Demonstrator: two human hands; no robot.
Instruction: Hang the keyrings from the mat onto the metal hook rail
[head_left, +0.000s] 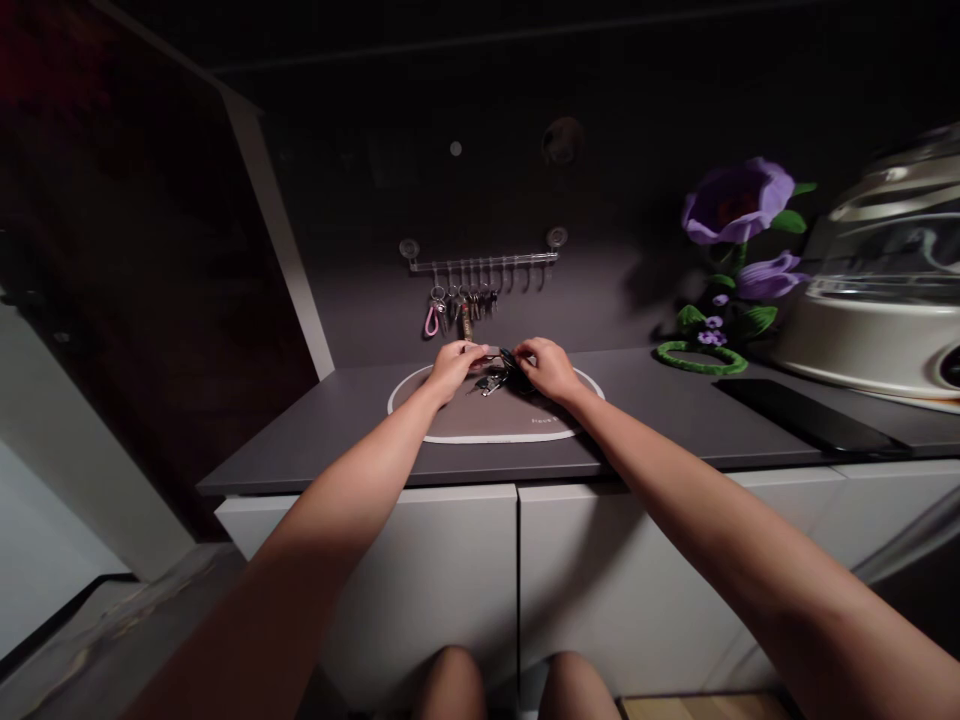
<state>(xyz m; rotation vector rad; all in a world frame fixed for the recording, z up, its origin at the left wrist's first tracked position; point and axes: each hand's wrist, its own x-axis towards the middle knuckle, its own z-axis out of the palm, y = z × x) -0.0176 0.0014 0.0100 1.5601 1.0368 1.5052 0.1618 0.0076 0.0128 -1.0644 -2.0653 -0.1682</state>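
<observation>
Between my two hands, over the brown oval mat (465,422) with a white rim, is a bunch of keys (491,382) with a dark piece attached. My left hand (456,368) has its fingers pinched at the bunch's left side. On the other side my right hand (546,368) is curled closed on the dark part of the bunch. What exactly lies under the fingertips is small and partly hidden. Behind the mat, a clear hook rail (487,263) on the wall carries several keys (474,302), among them a pink loop (431,320) and a brown tag (466,322).
The grey counter (322,430) runs above white cabinet doors (442,560). To the right stand purple artificial flowers (742,210) with a green ring base (701,360), a flat black slab (806,412) and a cream appliance (877,330) with a clear upper part. A dark door (150,250) is at left.
</observation>
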